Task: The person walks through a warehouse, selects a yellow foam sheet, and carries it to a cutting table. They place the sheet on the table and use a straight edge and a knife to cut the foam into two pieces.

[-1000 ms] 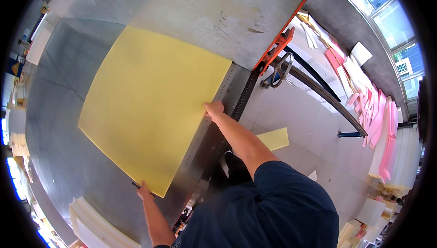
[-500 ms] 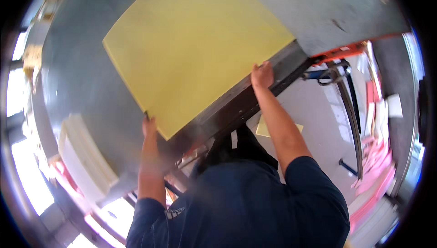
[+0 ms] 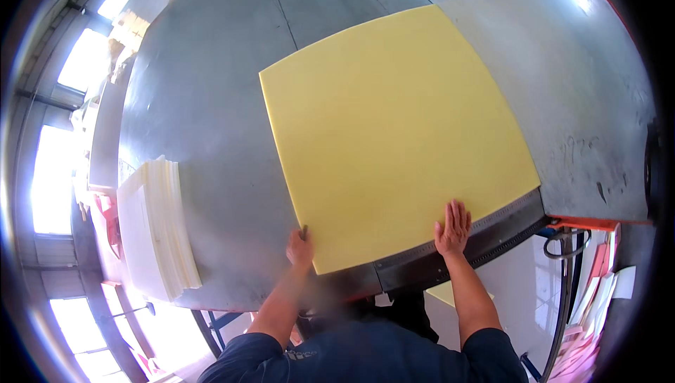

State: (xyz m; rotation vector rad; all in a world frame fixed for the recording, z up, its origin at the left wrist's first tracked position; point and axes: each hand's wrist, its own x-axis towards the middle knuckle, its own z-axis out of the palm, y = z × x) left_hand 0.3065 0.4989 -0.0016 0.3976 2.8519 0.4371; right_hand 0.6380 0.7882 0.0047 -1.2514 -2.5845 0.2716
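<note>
A large square yellow sheet (image 3: 401, 137), thick like foam board, lies flat on the grey metal table in front of me. Closed beside its near left corner, my left hand (image 3: 300, 249) grips a small dark stick-like object (image 3: 304, 230) whose tip pokes up against the sheet's side edge. What the rest of that object looks like is hidden in my fist. My right hand (image 3: 453, 228) rests flat on the sheet at its near edge, fingers stretched out and pointing away from me. Along that near edge runs a dark metal strip (image 3: 499, 232) with ruler-like marks.
A stack of white sheets (image 3: 158, 228) sits at the table's left side. The grey tabletop (image 3: 218, 137) stretches left and far. Below its right front corner are an orange-red frame edge (image 3: 580, 223) and pink and white scraps (image 3: 587, 320). A yellow piece (image 3: 443, 293) lies on the floor.
My view has turned, so the sheet appears straighter and lower. My right hand has gone from curled at the near edge to flat on the sheet. The left stays at the left edge.
</note>
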